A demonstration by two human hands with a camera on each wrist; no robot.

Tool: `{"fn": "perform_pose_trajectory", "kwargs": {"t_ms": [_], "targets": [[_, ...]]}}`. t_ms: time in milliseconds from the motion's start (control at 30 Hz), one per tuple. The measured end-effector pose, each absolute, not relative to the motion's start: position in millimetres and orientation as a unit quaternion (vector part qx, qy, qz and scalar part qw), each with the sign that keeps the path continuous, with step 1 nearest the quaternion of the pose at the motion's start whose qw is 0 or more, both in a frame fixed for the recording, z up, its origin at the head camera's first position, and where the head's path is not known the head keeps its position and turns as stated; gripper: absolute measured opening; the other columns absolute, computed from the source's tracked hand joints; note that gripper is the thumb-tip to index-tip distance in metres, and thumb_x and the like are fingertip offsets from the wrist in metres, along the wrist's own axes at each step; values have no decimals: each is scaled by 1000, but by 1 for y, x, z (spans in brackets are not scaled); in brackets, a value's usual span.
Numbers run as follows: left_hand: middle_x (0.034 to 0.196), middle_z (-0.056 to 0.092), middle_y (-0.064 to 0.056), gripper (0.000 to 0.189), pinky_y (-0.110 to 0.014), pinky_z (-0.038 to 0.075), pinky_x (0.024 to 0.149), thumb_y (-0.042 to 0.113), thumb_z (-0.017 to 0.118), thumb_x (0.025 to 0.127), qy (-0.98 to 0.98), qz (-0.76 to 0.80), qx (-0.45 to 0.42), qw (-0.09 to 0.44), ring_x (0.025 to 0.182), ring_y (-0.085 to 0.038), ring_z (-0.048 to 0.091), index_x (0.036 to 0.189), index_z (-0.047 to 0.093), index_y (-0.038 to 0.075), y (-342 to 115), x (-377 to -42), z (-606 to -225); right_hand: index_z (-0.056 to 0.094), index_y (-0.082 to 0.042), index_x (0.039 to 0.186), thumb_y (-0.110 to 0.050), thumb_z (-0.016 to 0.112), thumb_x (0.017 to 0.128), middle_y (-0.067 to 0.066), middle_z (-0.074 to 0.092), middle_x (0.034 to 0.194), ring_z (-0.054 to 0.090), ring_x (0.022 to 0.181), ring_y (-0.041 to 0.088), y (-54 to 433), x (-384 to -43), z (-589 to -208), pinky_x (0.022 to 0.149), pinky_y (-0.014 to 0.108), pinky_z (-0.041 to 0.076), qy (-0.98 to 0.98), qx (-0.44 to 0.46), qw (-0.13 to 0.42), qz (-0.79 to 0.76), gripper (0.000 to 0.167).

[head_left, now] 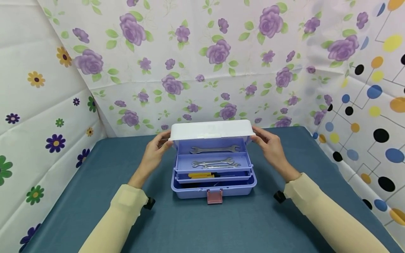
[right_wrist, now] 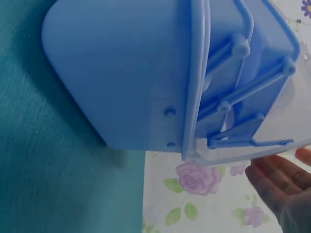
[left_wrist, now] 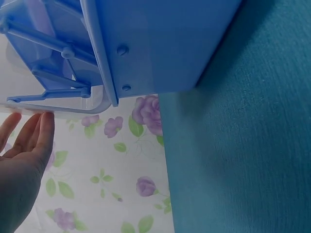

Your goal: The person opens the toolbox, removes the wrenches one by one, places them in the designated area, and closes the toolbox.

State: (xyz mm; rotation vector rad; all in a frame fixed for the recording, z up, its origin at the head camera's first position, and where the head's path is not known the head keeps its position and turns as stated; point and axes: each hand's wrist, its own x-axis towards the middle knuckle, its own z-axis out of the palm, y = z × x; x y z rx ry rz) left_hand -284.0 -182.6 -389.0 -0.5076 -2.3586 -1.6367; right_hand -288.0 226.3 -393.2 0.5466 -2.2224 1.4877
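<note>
A blue-purple toolbox (head_left: pixel 190 192) stands on the table with its white lid (head_left: pixel 212 130) raised and its tiered trays spread out. At the lid's left end my left hand (head_left: pixel 154 149) holds the edge between thumb and fingers. My right hand (head_left: pixel 271 147) grips the opposite end in the same way. In both wrist views, fingertips meet the rim of the lid beside the hinged tray arms (left_wrist: pixel 63 51). Inside the top tray lies an open-end wrench (head_left: pixel 215 150); two more wrenches (head_left: pixel 213 162) lie below it. Yellow-handled screwdrivers (head_left: pixel 200 175) rest in the lower tray.
A pink latch (head_left: pixel 214 196) hangs from the box's front. The box sits on a blue-green tablecloth (head_left: pixel 202 228). A floral curtain (head_left: pixel 196 102) closes off the back, with patterned sheets at the left (head_left: pixel 47 116) and right (head_left: pixel 367 112).
</note>
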Motion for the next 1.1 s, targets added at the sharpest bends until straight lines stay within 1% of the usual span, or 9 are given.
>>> {"fn": "perform_pose_trajectory", "kwargs": {"t_ms": [133,233,500,600,667,800,867,933,1100], "targets": [[142,59,-23,50,-51,49,105,24,61,107,-806,-554,-171,122,126,-37,59,149,52,0,-181,-285,-389,57,-2,148,-14,60,107,25,65,135,66,103,-3,228,-291,-395,88,19,58,-780,206,181,562,43],[140,60,-23,52,-48,50,104,28,61,106,-807,-552,-170,124,126,-37,60,149,52,0,-181,-287,-390,57,-1,147,-15,60,107,24,64,137,67,104,-1,228,-293,-396,88,24,59,-775,205,180,571,43],[137,62,-22,57,-28,54,95,37,59,106,-812,-547,-159,125,119,-32,63,149,53,0,-179,-293,-388,61,0,143,-15,62,106,26,67,130,70,95,4,228,-300,-394,84,24,60,-772,189,187,577,40],[132,64,-22,56,-24,56,92,37,59,107,-812,-550,-149,127,115,-32,65,147,55,-1,-178,-296,-386,63,1,141,-17,63,106,27,69,124,72,90,6,227,-303,-391,81,24,61,-767,182,185,587,39],[129,65,-23,54,-26,58,91,36,60,107,-812,-551,-142,128,113,-32,66,145,57,-2,-177,-299,-385,65,1,139,-17,64,105,24,71,119,73,87,7,228,-306,-389,80,26,62,-762,176,180,597,39],[127,67,-25,54,-32,60,90,36,61,106,-813,-553,-127,130,113,-35,67,143,59,-3,-175,-303,-381,66,3,137,-21,66,104,7,75,108,73,83,8,229,-313,-386,78,28,63,-758,166,165,609,40],[126,68,-25,54,-34,61,90,38,61,106,-815,-551,-123,131,112,-36,67,142,60,-2,-175,-304,-379,65,3,137,-22,66,105,4,75,105,73,82,8,230,-316,-385,77,29,63,-759,165,157,610,41],[125,69,-24,54,-35,61,89,39,60,106,-816,-550,-120,132,112,-35,67,142,61,-1,-174,-305,-377,65,4,138,-23,64,105,8,75,107,73,82,9,231,-320,-383,78,30,63,-763,169,149,606,42],[126,68,-22,53,-33,61,87,40,60,106,-812,-557,-120,128,110,-34,68,141,62,0,-175,-307,-375,59,3,144,-20,58,108,29,68,121,72,88,10,235,-326,-381,82,30,62,-771,201,123,592,42]]}}
